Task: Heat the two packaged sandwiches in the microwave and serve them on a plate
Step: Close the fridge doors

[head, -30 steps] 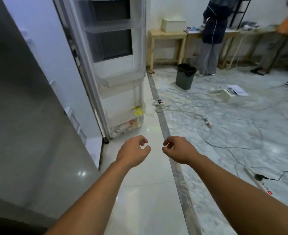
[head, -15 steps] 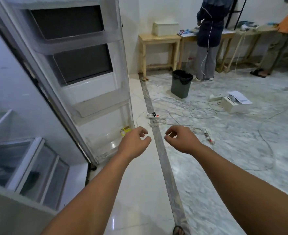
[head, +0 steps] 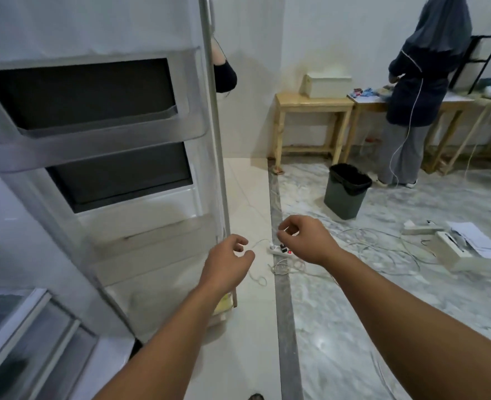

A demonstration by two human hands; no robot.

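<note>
Fridge door [head: 100, 168] open w/ top cropped, left hand [head: 227, 267], right hand [head: 306, 239], fingers loosely curled, empty

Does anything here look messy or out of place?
Yes. Loose white cables sprawl tangled across the marble floor around a power strip, beside papers, right in the walking path. The fridge door stands wide open.

Dark bin [head: 347, 192] near wooden table [head: 310, 102]; power strip [head: 280, 250], perhaps switched on.
</note>
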